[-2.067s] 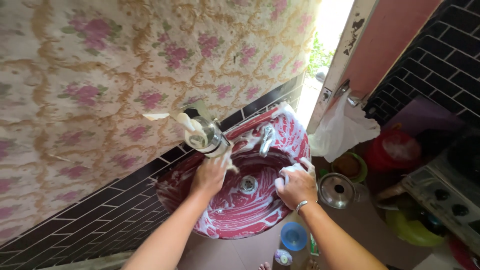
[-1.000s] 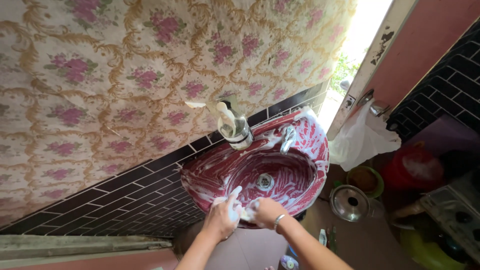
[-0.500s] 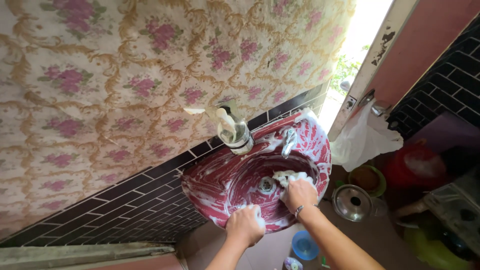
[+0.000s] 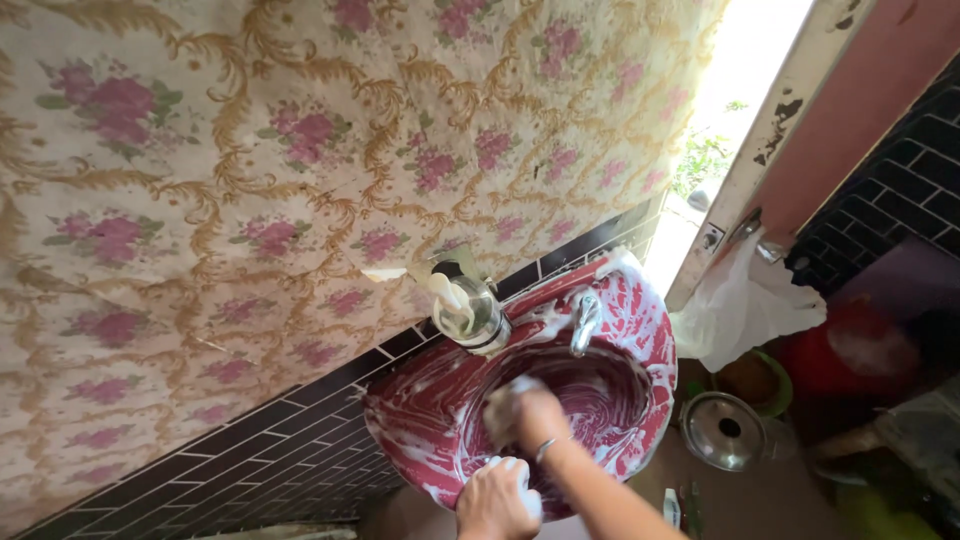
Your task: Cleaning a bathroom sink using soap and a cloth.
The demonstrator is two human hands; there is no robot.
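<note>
Scrubbing red sink [image 4: 640,330], right hand [image 4: 535,412] fingers clamped on soapy cloth [image 4: 503,402], left hand [image 4: 497,500] fingers curled over rim

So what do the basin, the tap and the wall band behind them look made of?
Basin: likely glazed ceramic, glossy marbled red and white under soap foam. Tap: shiny silver metal, probably chromed. Wall band: dark glazed brick-pattern tiles with pale grout lines, though it could be a printed covering.

In front of me hangs floral wallpaper [image 4: 250,180], cream with pink roses and gold scrolls. Below it runs a band of black tiles [image 4: 250,450]. To my right an open door [image 4: 800,110] with chipped white paint lets in bright daylight, green leaves [image 4: 705,155] outside. More black tiles [image 4: 910,190] cover the wall beyond.
</note>
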